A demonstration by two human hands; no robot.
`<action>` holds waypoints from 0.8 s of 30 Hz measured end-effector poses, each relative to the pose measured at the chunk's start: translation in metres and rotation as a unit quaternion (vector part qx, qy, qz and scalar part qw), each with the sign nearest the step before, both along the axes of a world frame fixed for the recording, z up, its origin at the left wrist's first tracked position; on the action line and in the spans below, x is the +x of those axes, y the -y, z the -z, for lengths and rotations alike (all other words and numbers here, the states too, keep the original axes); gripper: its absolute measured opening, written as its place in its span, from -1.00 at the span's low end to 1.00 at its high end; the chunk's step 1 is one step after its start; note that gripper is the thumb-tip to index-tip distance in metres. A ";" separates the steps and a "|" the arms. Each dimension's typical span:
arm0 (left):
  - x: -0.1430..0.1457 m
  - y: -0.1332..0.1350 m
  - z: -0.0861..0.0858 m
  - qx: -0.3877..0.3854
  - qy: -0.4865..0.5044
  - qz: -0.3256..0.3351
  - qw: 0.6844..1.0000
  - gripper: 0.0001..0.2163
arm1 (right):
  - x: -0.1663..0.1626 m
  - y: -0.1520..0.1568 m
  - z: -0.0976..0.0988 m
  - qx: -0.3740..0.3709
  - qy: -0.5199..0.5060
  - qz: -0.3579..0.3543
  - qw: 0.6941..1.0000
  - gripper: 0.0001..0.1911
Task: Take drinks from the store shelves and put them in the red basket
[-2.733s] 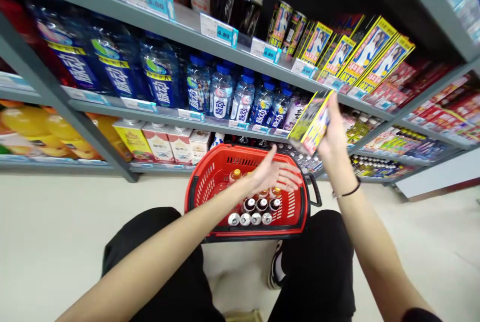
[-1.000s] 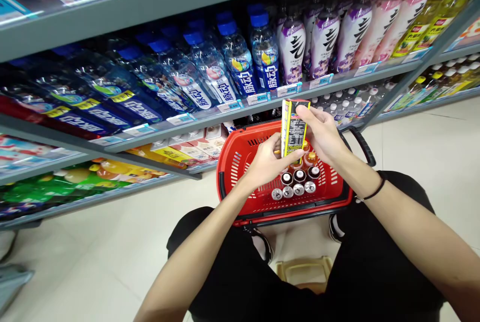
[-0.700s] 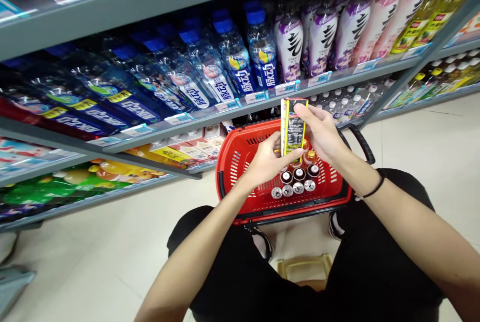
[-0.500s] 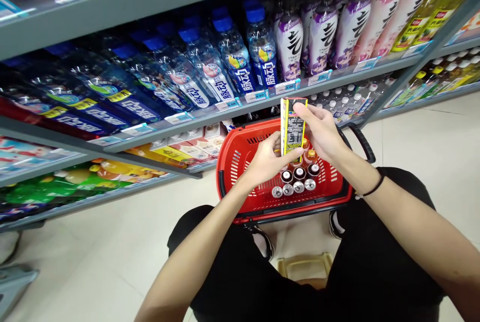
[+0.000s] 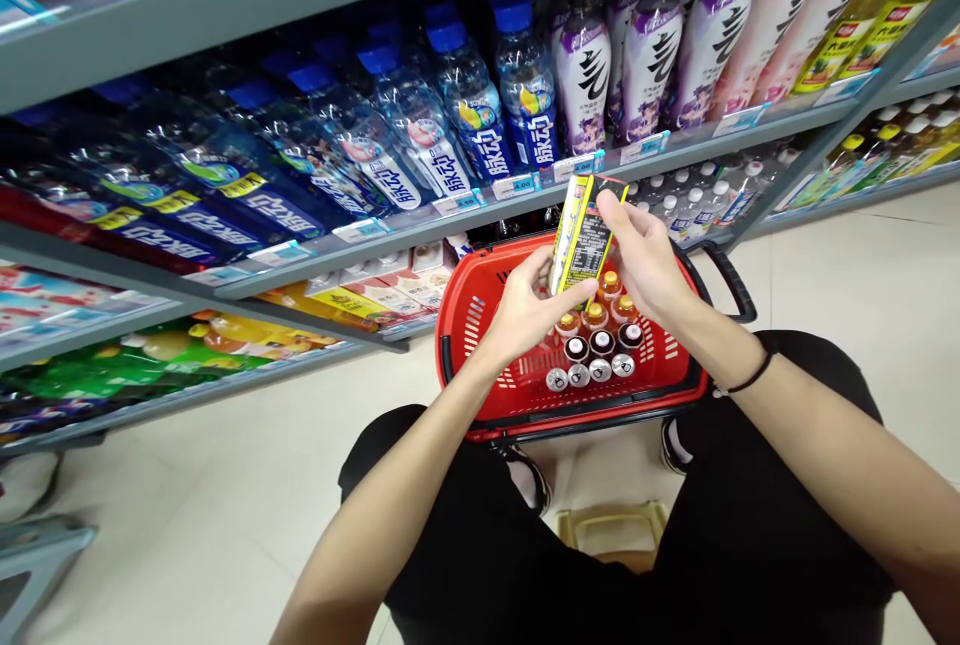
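A yellow drink carton with a black printed panel is held upright between both hands, above a red shopping basket. My left hand grips its lower end. My right hand holds its upper right side, with a black band on the wrist. Several small bottles with orange, dark and silver caps stand in rows inside the basket. The basket sits on the pale floor in front of my knees.
Grey shelves run across the view, stocked with blue-capped drink bottles, purple and pink bottles and cartons lower down. A basket handle sticks out right. A yellow stool is under me.
The carton came down from shelf height to just above the basket, and my left hand joined the grip. In the last half second it tilted slightly left and rose a little.
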State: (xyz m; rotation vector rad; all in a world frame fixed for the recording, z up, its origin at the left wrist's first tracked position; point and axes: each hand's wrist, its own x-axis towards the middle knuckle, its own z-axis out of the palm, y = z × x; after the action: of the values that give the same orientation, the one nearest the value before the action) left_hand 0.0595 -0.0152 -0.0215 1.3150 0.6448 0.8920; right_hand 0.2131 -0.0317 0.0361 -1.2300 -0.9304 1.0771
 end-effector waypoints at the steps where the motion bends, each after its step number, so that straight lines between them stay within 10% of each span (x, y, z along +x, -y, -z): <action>1: 0.000 -0.001 0.002 0.014 -0.007 -0.018 1.000 -0.46 | 0.000 0.000 0.001 0.004 -0.003 0.001 1.000 -0.45; 9: -0.005 0.003 0.008 0.216 -0.074 -0.055 0.972 -0.10 | 0.007 -0.003 0.006 -0.039 -0.107 0.003 0.993 -0.45; 24: -0.015 0.016 -0.002 0.655 -0.173 -0.150 0.720 -0.32 | -0.001 0.005 -0.012 -0.075 -0.119 0.007 0.990 -0.33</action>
State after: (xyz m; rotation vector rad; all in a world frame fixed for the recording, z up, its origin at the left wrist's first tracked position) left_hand 0.0448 -0.0310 -0.0196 2.7673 0.4668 1.4837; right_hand 0.2125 -0.0366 0.0482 -1.1968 -0.6681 1.2700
